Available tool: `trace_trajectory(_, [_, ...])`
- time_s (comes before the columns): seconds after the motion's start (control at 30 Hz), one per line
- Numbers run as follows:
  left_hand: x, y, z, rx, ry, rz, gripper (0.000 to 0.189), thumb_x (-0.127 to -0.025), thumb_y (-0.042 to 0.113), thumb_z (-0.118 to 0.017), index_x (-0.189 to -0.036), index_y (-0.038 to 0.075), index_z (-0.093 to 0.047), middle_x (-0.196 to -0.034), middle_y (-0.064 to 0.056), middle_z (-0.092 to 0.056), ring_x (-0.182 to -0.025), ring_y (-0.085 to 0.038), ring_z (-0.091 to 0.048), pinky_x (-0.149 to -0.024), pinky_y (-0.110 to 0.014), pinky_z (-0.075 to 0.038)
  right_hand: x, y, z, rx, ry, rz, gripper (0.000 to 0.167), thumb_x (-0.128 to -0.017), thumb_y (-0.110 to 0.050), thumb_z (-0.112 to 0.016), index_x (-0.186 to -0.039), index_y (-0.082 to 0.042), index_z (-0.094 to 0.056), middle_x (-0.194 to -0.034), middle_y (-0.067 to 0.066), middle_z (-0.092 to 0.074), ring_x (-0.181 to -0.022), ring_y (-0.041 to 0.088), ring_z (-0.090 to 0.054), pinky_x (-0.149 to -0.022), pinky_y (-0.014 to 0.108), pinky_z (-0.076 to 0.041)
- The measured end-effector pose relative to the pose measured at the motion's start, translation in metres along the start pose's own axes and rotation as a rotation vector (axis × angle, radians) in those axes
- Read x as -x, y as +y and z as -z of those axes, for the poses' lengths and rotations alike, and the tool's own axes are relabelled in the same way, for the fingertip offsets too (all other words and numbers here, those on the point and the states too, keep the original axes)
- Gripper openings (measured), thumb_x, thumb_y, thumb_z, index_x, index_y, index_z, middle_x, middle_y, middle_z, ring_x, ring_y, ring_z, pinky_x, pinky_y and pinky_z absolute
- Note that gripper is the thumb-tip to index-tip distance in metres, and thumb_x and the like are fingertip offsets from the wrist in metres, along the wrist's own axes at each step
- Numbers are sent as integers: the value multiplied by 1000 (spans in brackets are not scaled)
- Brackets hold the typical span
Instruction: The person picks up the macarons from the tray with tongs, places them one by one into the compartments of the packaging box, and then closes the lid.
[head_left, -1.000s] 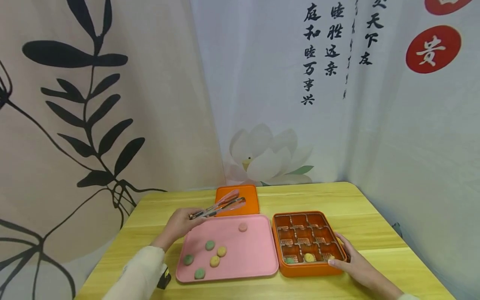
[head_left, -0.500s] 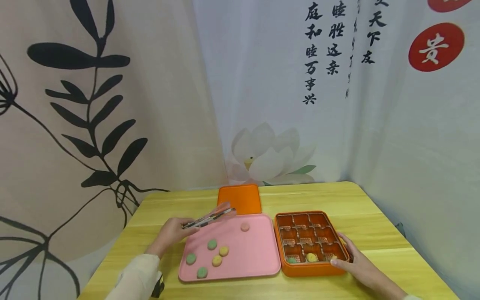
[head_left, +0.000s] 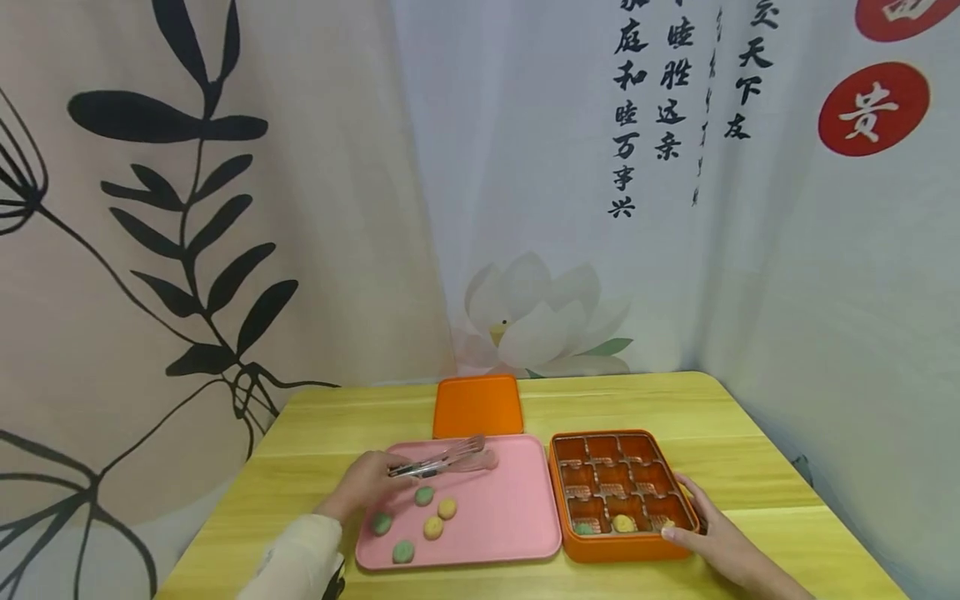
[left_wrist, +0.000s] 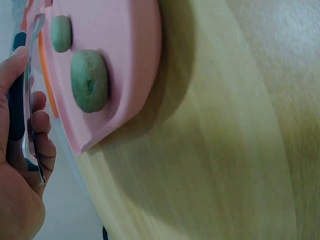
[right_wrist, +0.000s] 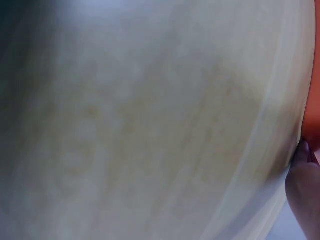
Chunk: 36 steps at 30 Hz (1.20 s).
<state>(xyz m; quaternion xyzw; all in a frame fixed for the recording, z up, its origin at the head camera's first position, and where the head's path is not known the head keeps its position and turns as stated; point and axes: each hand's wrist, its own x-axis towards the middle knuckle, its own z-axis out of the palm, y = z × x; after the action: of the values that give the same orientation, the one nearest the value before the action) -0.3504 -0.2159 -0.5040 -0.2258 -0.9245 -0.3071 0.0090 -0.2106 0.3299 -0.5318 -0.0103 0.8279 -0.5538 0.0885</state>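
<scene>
My left hand (head_left: 369, 482) holds a pair of tongs (head_left: 427, 467) by the handle, above the pink tray (head_left: 510, 533). The clear tong tips reach the tray's far right part, overlapping the pink macaron there. Left of and below them lie green macarons (head_left: 402, 551) and two yellow macarons (head_left: 433, 527). In the left wrist view, fingers wrap the dark-gripped tongs (left_wrist: 17, 100) beside two green macarons (left_wrist: 90, 81). My right hand (head_left: 716, 537) grips the near right corner of an orange divided box (head_left: 611, 547), thumb at the front rim. Its front row holds a green, a yellow and a partly hidden yellowish piece.
An orange lid (head_left: 477, 406) lies flat behind the tray. The box stands right against the tray's right side on a wood-grain table (head_left: 757, 467). A printed curtain (head_left: 525, 167) hangs behind the table.
My left hand with the tongs first drew back left, then moved right and down, bringing the tips to the pink macaron. My right hand stays on the box corner.
</scene>
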Motion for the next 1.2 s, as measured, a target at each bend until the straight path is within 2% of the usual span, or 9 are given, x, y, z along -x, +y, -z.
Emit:
trace_trajectory(0.17, [-5,1,-7,21,-57,71,20,-85,31,-78,-103,21,-78,-77,11,-64,-65,-12,-50,-60,-29,-42,1,1,1,17,9,-7,89,-97,-27,-64,-158,-10,-1,-150,40,-22,-129,54,-39,-93,59,-45])
trace_trajectory(0.3, [-6,2,-11,52,-57,84,19,-84,31,-79,-101,22,-78,-77,10,-66,-65,-13,-50,-60,-29,-42,2,2,2,25,10,-4,89,-97,-28,-64,-158,-11,-1,-151,40,-22,-132,56,-34,-94,61,-44])
trace_trajectory(0.5, [-2,3,-15,54,-62,86,16,-84,32,-78,-98,23,-79,-70,7,-64,-59,-12,-48,-56,-28,-41,2,4,0,5,-1,-12,89,-98,-27,-64,-158,-9,-1,-148,41,-24,-125,49,-46,-92,58,-46])
trace_trajectory(0.87, [-1,4,-14,90,-82,86,18,-85,30,-77,-100,20,-79,-68,5,-64,-55,-10,-45,-51,-25,-38,3,5,-1,13,10,-11,87,-98,-26,-63,-158,-10,-1,-150,41,-21,-127,52,-42,-92,59,-45])
trace_trajectory(1.07, [3,5,-11,113,-55,82,15,-85,28,-77,-99,22,-79,-65,2,-62,-52,-7,-44,-47,-22,-38,2,4,0,17,11,-8,86,-98,-26,-63,-158,-11,-3,-149,40,-26,-126,50,-45,-92,59,-45])
trace_trajectory(1.13, [3,5,-9,112,-40,67,14,-85,27,-77,-98,22,-79,-65,3,-63,-53,-8,-45,-48,-24,-40,1,3,0,22,14,-10,86,-98,-26,-63,-158,-11,-3,-150,39,-25,-128,50,-43,-93,60,-44])
trace_trajectory(1.2, [2,6,-7,118,-28,73,13,-85,26,-77,-98,23,-79,-71,6,-66,-60,-11,-48,-56,-26,-43,0,1,1,14,12,-6,87,-97,-26,-64,-158,-11,-3,-151,39,-22,-130,51,-41,-95,61,-42])
